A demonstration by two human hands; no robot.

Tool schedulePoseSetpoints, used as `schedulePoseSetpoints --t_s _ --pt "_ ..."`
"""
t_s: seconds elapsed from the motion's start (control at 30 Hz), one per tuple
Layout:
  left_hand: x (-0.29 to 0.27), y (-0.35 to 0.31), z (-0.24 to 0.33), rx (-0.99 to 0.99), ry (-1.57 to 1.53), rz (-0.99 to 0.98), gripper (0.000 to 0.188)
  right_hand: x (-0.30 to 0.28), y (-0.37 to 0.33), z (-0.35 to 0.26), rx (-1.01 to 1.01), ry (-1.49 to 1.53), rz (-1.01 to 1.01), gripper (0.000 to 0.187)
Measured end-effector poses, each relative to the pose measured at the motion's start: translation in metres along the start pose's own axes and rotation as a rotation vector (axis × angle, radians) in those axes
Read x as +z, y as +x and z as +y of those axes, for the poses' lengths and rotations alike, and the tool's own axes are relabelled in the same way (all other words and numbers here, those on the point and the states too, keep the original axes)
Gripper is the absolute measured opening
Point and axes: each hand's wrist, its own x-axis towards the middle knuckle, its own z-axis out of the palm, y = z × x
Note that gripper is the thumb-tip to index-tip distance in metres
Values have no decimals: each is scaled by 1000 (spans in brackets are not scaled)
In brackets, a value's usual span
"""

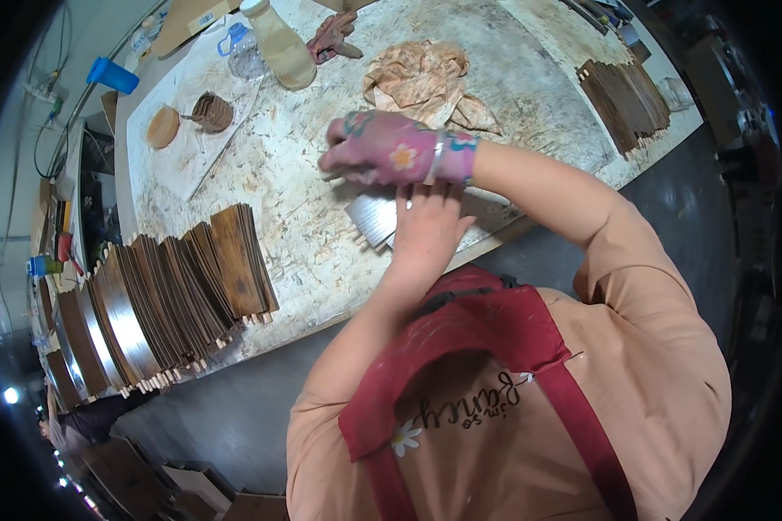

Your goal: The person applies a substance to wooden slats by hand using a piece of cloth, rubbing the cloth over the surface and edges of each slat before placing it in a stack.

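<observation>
My bare left hand lies with fingers outstretched on a small dark board, its surface shiny with reflected light and its end showing pale wooden pegs. Just beyond it, my right hand wears a pink flowered glove. Its fingers curl downward above the far side of the board, slightly blurred; whatever they hold, if anything, is hidden beneath the palm. Part of the board is covered by both hands.
A long row of dark wooden slats with pegged ends lines the left edge of the stained worktable. More slats stand at right. Behind are a crumpled cloth, a bottle, a jug and a brown-stained cup.
</observation>
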Motion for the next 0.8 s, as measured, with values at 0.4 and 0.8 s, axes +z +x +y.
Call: schedulePoseSetpoints --t_s 0.4,0.8 --pt "-50 -54 -27 -67 -139 164 52 -21 -107 -21 444 1103 636 40" --pt "-52 -49 -110 -850 -1341 -61 27 26 -85 -2 578 1294 592 47"
